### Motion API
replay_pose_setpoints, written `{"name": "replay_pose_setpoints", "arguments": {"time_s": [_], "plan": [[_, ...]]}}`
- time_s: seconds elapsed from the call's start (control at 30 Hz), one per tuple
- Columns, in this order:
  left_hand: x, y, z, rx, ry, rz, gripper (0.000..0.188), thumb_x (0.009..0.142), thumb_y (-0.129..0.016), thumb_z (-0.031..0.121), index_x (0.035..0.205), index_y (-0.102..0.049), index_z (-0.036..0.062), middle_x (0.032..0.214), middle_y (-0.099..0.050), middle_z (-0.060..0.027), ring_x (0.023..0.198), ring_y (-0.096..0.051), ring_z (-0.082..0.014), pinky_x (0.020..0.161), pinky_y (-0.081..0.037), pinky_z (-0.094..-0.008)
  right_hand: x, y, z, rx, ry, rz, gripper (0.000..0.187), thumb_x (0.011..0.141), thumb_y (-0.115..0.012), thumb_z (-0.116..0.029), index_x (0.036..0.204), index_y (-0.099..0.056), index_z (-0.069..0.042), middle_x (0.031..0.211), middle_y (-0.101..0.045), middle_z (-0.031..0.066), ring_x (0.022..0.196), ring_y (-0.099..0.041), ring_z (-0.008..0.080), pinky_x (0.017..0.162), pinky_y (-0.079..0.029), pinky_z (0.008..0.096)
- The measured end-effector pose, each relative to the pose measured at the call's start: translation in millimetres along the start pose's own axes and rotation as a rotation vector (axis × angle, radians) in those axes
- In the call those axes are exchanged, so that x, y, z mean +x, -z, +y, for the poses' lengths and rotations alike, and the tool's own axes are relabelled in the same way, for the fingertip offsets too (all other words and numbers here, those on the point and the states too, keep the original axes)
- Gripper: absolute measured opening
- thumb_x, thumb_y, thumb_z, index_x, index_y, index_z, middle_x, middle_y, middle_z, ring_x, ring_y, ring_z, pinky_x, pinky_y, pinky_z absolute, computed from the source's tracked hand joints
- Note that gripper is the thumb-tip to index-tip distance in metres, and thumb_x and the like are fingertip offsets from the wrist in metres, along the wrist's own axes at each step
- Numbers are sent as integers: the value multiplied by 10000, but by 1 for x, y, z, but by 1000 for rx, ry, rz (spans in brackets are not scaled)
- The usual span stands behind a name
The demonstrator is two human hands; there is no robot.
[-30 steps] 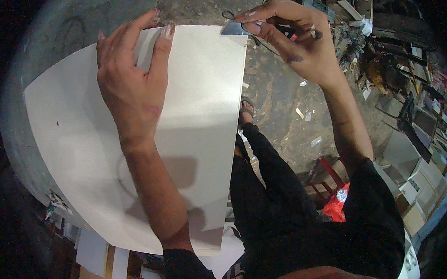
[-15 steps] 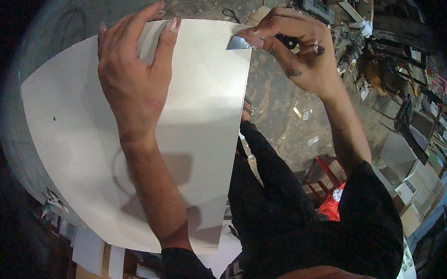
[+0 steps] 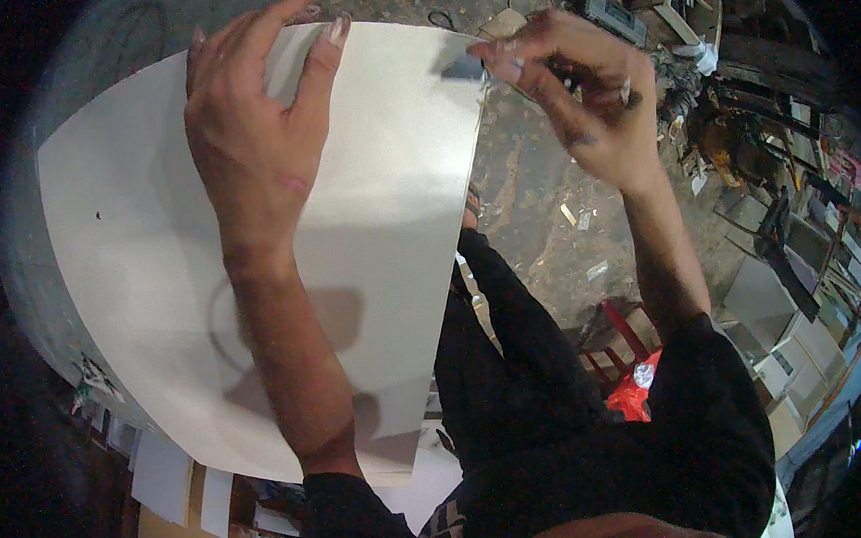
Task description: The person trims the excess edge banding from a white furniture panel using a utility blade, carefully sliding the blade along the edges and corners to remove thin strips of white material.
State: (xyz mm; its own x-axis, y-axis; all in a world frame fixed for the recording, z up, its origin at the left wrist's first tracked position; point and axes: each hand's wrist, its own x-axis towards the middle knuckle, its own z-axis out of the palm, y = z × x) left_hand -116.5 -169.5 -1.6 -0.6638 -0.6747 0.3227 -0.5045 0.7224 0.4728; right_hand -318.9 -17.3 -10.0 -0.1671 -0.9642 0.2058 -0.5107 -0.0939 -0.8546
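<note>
A large white board (image 3: 393, 270) with a smooth, slightly glossy face lies in front of me. My left hand (image 3: 255, 133) rests on its far part, fingers spread, the fingertips reaching the far edge. In my right hand (image 3: 576, 93), at the board's far right corner, a thin flat grey metal blade (image 3: 461, 66) is pinched between thumb and fingers. The blade lies over the board's face beside its right edge and looks blurred. Dark smudges mark the right hand. Whether the blade touches the board, I cannot tell.
Below the board's right edge is a stained floor (image 3: 532, 190) with scraps. A dark case (image 3: 611, 18) and an open wooden box (image 3: 683, 18) stand at the far right. A red chair (image 3: 627, 328) with a red bag (image 3: 629, 395) is near my right arm. Clutter lines the right side.
The blade has tilted and blurred in my right hand, which has shifted slightly at the corner. My left hand keeps its place on the board, and the view has moved a little.
</note>
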Motion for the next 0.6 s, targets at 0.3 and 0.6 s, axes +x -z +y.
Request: {"name": "replay_pose_setpoints", "arguments": {"time_s": [0.3, 0.6], "plan": [[-1, -1, 4, -22, 14, 26, 305, 884, -697, 243, 1148, -687, 89, 1095, -687, -103, 1049, -625, -260, 935, -464, -359, 9, 0, 3, -10, 51, -26, 142, 868, -645, 49, 981, -709, -8, 956, -708, 96, 901, -679, 160, 796, -527, 264], [-2, -5, 3, -112, 90, 75, 291, 843, -687, 145, 1071, -659, -33, 1055, -659, -218, 1012, -619, -369, 889, -470, -429, -5, -6, -8, 10, 78, -79, 206, 797, -687, 90, 972, -717, -14, 893, -692, 85, 848, -643, 166, 751, -509, 271]]}}
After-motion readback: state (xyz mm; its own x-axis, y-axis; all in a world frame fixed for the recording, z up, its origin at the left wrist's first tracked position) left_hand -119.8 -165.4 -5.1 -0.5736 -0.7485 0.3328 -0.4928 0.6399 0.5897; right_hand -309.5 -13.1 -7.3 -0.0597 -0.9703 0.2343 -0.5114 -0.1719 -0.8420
